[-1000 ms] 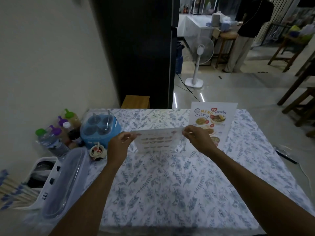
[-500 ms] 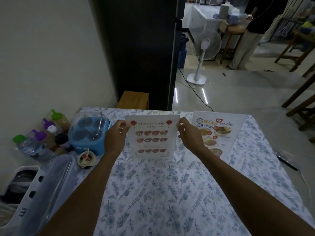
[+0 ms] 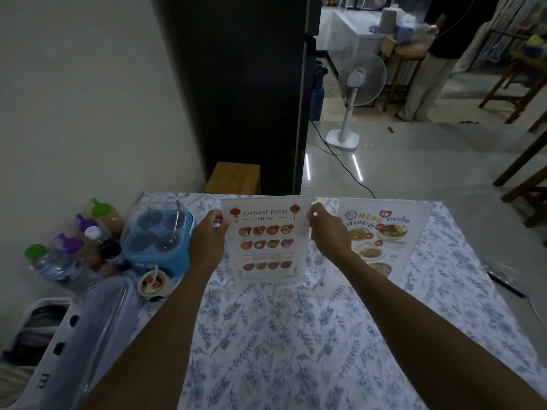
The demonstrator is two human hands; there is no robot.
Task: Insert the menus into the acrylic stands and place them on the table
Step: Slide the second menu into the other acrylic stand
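The Chinese food menu stand (image 3: 266,241) was upright now, face toward the camera — a second before it had been tipped nearly flat between the hands, and half a second before already raised. It sat at the table's centre, toward twelve o'clock, its lower edge at or just above the floral tablecloth (image 3: 296,335); contact could not be told. The left hand (image 3: 207,241) pinched the stand's upper left edge, the right hand (image 3: 328,232) pinched the upper right edge, thumbs in front. That read as the placing step nearly done: the sheet was inside the acrylic, only the release remained.

At three o'clock from it, just beside the right hand, the Thai menu stand (image 3: 381,232) already stood on the cloth, so both menus looked close to finished.

Out at nine o'clock sat a blue condiment caddy (image 3: 157,241), with a small sauce cup (image 3: 154,285) near it at eight, and capped bottles (image 3: 74,250) farther out. A white basket (image 3: 59,335) lay at seven. None crowded the landing spot; the caddy was the nearest thing to the left elbow's path.
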